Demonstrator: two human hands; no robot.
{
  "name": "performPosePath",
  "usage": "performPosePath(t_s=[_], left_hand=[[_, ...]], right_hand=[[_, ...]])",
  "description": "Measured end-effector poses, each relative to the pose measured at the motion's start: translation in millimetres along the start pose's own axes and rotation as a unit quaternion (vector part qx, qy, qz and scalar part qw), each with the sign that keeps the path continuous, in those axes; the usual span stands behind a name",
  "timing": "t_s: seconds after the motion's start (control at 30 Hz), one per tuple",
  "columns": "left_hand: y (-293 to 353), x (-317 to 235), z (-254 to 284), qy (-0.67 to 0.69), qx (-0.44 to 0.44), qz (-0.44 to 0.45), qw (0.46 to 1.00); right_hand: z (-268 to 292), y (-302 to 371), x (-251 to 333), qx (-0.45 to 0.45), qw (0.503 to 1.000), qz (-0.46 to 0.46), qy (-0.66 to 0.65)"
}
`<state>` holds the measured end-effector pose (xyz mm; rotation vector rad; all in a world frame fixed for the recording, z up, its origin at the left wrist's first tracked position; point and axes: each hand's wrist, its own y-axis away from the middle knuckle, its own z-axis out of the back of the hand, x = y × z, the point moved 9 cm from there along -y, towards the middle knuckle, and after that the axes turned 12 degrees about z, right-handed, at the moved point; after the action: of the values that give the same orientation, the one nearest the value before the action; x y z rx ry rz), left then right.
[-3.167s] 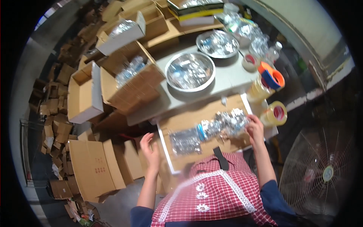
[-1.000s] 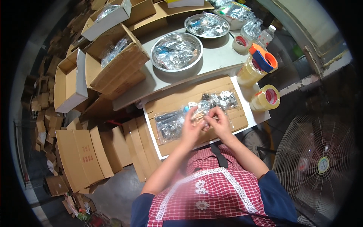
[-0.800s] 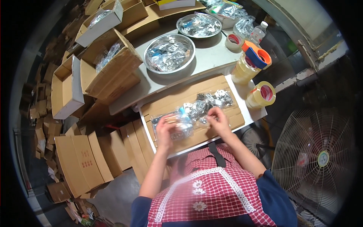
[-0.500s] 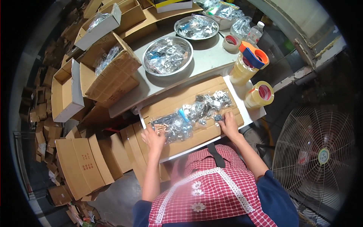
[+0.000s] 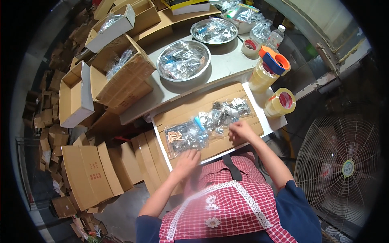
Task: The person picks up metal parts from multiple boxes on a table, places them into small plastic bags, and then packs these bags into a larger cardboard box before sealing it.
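Clear plastic bags of small hardware lie in a row on a flat cardboard piece [image 5: 219, 150]. The left bag [image 5: 190, 139] holds copper-coloured pins, dark parts and a blue strip; the bags to its right [image 5: 225, 111] hold silvery and dark metal pieces. My left hand [image 5: 188, 162] rests at the near edge of the left bag, fingers stretched out and holding nothing. Beside the near side of the right-hand bags, my right hand [image 5: 240, 131] has its fingers curled together; whatever is between them is hidden.
Two steel bowls [image 5: 160, 69] of bagged parts stand on the table behind. Tape rolls [image 5: 279, 103] and an orange-and-blue tape dispenser [image 5: 275, 60] are at the right. Open cartons [image 5: 121, 77] crowd the left; a large fan [image 5: 344, 166] stands at the right.
My left hand has moved right and nearer, off the copper-coloured pins to the bag's near edge. The right hand has shifted slightly left and its fingers have curled in.
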<state>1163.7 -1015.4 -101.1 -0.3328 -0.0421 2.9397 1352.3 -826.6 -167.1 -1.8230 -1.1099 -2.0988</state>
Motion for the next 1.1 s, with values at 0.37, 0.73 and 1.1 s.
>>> performPosePath(t_s=[0.37,0.73,1.1], left_hand=[[-6,-1,-9,-0.039,0.039,0.008,0.998],[-5,0,-2,-0.024,0.0,0.003,1.0],[-31,-35,-5,-0.023,-0.01,-0.085,0.996]], right_hand=[[-25,-111,107,-0.028,0.784,0.336,0.521],[61,27,132,-0.111,0.848,0.419,0.303],[88,46,87,-0.255,0.834,0.37,0.32]])
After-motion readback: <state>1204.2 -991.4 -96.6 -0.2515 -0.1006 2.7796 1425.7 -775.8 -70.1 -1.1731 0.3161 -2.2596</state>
